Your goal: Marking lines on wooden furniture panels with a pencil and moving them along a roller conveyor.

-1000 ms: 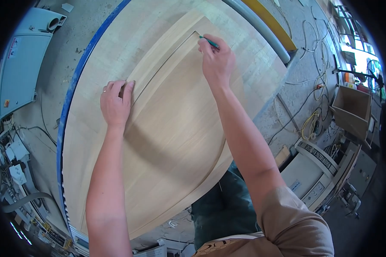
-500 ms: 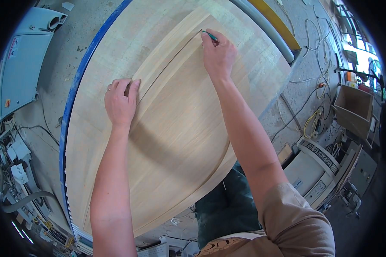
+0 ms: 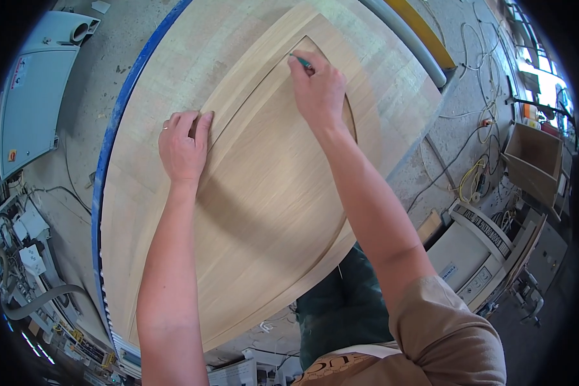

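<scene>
A pale wooden panel (image 3: 270, 186) lies flat on the worktable, a thin dark groove framing its inner field. My right hand (image 3: 320, 93) is closed on a slim green pencil-like tool (image 3: 304, 62), mostly hidden by the fingers. Its tip meets the groove along the far left side, just short of the far corner. My left hand (image 3: 183, 147) rests at the panel's left edge with fingers bent and thumb against the border, gripping it. A ring shows on one finger. My forearms cast a shadow across the panel.
The worktable (image 3: 132, 167) has a blue left edge (image 3: 103, 154). A grey roller (image 3: 408, 35) and a yellow beam (image 3: 424, 29) lie beyond. A blue-grey machine (image 3: 35, 96) stands left. On the right are cables (image 3: 479, 116), an open box (image 3: 534, 151) and a light-coloured machine (image 3: 466, 248).
My right hand has drawn the green tool slightly back toward me and left along the groove, uncovering the groove's far corner. My left hand has stayed at the panel's edge.
</scene>
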